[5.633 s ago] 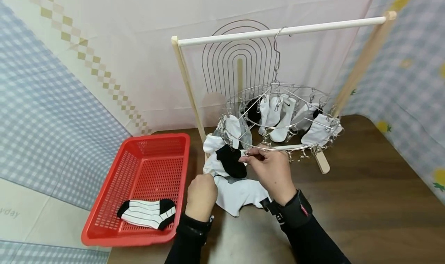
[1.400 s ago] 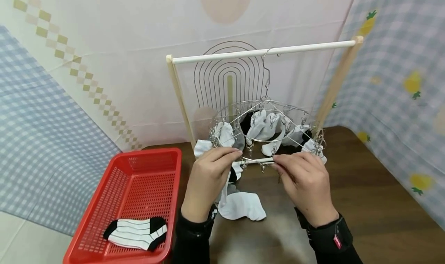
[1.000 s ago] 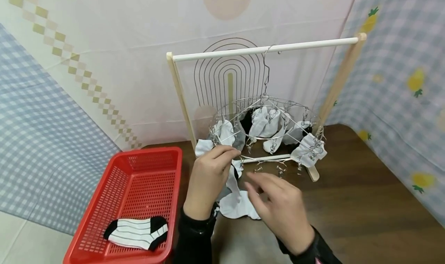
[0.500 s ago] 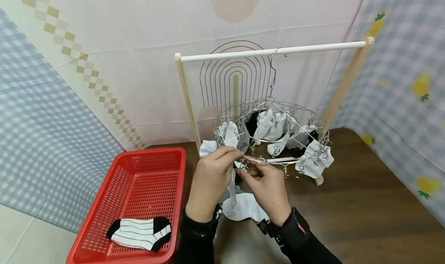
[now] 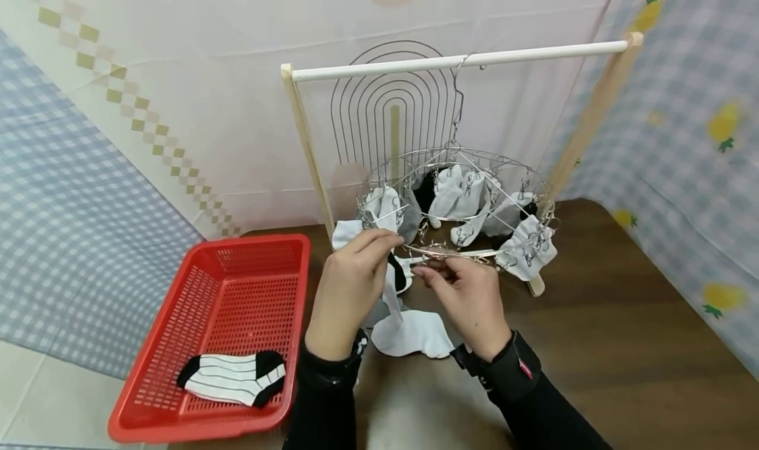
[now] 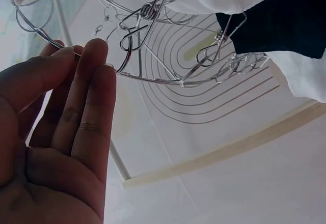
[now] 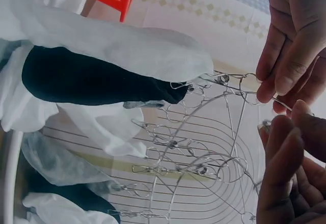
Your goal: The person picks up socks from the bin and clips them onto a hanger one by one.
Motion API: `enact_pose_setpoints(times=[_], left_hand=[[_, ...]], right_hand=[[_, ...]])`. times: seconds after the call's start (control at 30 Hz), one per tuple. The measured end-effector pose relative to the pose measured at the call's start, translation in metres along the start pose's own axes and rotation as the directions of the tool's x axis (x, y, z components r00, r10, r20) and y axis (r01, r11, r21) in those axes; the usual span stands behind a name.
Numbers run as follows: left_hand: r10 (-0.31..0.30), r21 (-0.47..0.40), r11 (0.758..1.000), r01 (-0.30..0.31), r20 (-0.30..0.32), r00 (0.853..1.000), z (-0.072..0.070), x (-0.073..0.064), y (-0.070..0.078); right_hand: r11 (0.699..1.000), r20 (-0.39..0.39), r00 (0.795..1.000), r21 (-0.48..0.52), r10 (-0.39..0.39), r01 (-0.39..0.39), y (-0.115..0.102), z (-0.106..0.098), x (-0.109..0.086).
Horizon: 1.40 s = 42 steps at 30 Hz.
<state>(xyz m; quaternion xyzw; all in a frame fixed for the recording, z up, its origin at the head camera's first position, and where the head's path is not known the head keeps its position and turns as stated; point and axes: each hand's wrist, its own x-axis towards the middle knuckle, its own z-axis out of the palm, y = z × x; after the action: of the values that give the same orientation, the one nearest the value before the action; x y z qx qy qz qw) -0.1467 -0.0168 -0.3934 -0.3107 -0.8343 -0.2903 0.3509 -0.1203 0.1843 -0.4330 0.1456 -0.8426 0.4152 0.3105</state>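
Note:
A round metal clip hanger hangs from the rack with several white, black and grey socks clipped on it. My left hand pinches its wire rim at the front left between thumb and fingers. Right of it, my right hand has thumb and index finger together at the front rim, pinching a small metal clip. A black sock and a white sock hang close to the left hand. Below, a white sock shows between the forearms, partly hidden by the left hand.
A red plastic basket stands on the left with a white sock with black stripes in it. The rack's white bar and wooden posts rise over the brown table. A patterned cloth backdrop is behind.
Earlier the right hand held a black sock near the front left rim. It later gripped the rim's right part, drew back, then returned beside the left hand, which kept hold of the rim.

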Motion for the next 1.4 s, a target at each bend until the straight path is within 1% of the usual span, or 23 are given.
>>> enact_pose_setpoints(times=[0.1, 0.23, 0.3, 0.37, 0.43, 0.47, 0.5, 0.57, 0.63, 0.67, 0.7, 0.73, 0.77, 0.87, 0.9, 0.97, 1.03, 1.1, 1.17, 1.27, 1.3, 1.33, 1.4], left_hand=[[0.004, 0.004, 1.0, -0.004, 0.004, 1.0, -0.002, 0.003, 0.001], [0.027, -0.036, 0.999, -0.027, -0.009, 1.0, 0.0, 0.004, 0.004], [0.071, -0.052, 0.996, -0.074, -0.045, 0.996, 0.002, 0.0, 0.006], [0.16, -0.07, 0.984, -0.165, -0.072, 0.985, 0.006, -0.007, 0.011], [0.236, -0.047, 0.971, -0.236, -0.002, 0.972, 0.012, -0.019, 0.021], [0.254, -0.031, 0.967, -0.252, 0.079, 0.964, 0.018, -0.025, 0.027], [0.251, -0.015, 0.967, -0.253, 0.192, 0.949, 0.025, -0.032, 0.035], [0.212, 0.074, 0.962, -0.264, 0.407, 0.889, 0.046, -0.047, 0.047], [0.134, 0.183, 0.945, -0.272, 0.542, 0.83, 0.072, -0.06, 0.055], [0.095, 0.236, 0.931, -0.279, 0.582, 0.808, 0.084, -0.066, 0.056], [0.065, 0.284, 0.914, -0.289, 0.602, 0.796, 0.095, -0.072, 0.056], [0.046, 0.321, 0.899, -0.298, 0.607, 0.794, 0.104, -0.077, 0.054], [0.02, 0.344, 0.893, -0.291, 0.614, 0.789, 0.111, -0.08, 0.052], [-0.053, 0.388, 0.879, -0.275, 0.655, 0.753, 0.121, -0.088, 0.047], [-0.065, 0.383, 0.885, -0.265, 0.665, 0.744, 0.124, -0.091, 0.046], [-0.046, 0.366, 0.891, -0.267, 0.659, 0.751, 0.13, -0.1, 0.04], [-0.01, 0.361, 0.886, -0.291, 0.642, 0.767, 0.132, -0.105, 0.038], [0.016, 0.368, 0.877, -0.309, 0.62, 0.785, 0.131, -0.105, 0.036], [0.02, 0.348, 0.892, -0.289, 0.607, 0.794, 0.123, -0.1, 0.035], [-0.007, 0.2, 0.969, -0.143, 0.605, 0.796, 0.1, -0.083, 0.028], [-0.018, 0.146, 0.985, -0.088, 0.604, 0.797, 0.09, -0.075, 0.025], [-0.027, 0.083, 0.996, -0.028, 0.596, 0.802, 0.079, -0.067, 0.023], [-0.039, -0.026, 0.997, 0.066, 0.571, 0.82, 0.055, -0.052, 0.018]], right_hand=[[0.999, 0.038, 0.999, 0.045, 0.018, -0.02, 0.0, -0.003, 0.005], [0.999, 0.041, 0.999, 0.049, -0.018, 0.016, 0.001, -0.005, 0.007], [0.998, 0.04, 0.998, 0.045, -0.048, 0.046, 0.001, -0.006, 0.008], [0.997, 0.039, 0.997, 0.036, -0.073, 0.071, 0.002, -0.008, 0.009], [0.995, 0.031, 0.995, 0.016, -0.095, 0.094, 0.003, -0.009, 0.01], [0.995, 0.026, 0.994, 0.005, -0.103, 0.103, 0.003, -0.009, 0.01], [0.994, 0.019, 0.994, -0.002, -0.107, 0.107, 0.003, -0.009, 0.01], [0.995, 0.014, 0.995, -0.012, -0.098, 0.099, 0.003, -0.01, 0.011], [0.996, 0.011, 0.996, -0.013, -0.088, 0.089, 0.004, -0.01, 0.012], [0.997, 0.016, 0.997, -0.01, -0.078, 0.078, 0.004, -0.011, 0.012], [0.998, 0.024, 0.997, -0.003, -0.067, 0.067, 0.005, -0.011, 0.012], [0.998, 0.032, 0.998, 0.005, -0.056, 0.056, 0.005, -0.011, 0.012], [0.999, 0.04, 0.998, 0.014, -0.046, 0.045, 0.004, -0.012, 0.012], [0.999, 0.067, 0.998, 0.047, -0.015, 0.012, 0.003, -0.012, 0.011], [0.999, 0.074, 0.997, 0.054, -0.011, 0.007, 0.002, -0.012, 0.011], [0.998, 0.081, 0.997, 0.055, 0.003, -0.007, 0.002, -0.011, 0.012], [0.999, 0.082, 0.997, 0.051, 0.011, -0.015, 0.002, -0.01, 0.012], [0.999, 0.078, 0.997, 0.045, 0.013, -0.017, 0.002, -0.009, 0.012], [0.999, 0.075, 0.997, 0.041, 0.015, -0.019, 0.002, -0.009, 0.012], [0.998, 0.075, 0.997, 0.05, 0.025, -0.028, 0.001, -0.011, 0.014], [0.998, 0.075, 0.997, 0.055, 0.028, -0.032, 0.001, -0.011, 0.015], [0.997, 0.077, 0.996, 0.062, 0.036, -0.041, 0.001, -0.012, 0.015], [0.995, 0.084, 0.995, 0.081, 0.054, -0.06, 0.001, -0.013, 0.015]])
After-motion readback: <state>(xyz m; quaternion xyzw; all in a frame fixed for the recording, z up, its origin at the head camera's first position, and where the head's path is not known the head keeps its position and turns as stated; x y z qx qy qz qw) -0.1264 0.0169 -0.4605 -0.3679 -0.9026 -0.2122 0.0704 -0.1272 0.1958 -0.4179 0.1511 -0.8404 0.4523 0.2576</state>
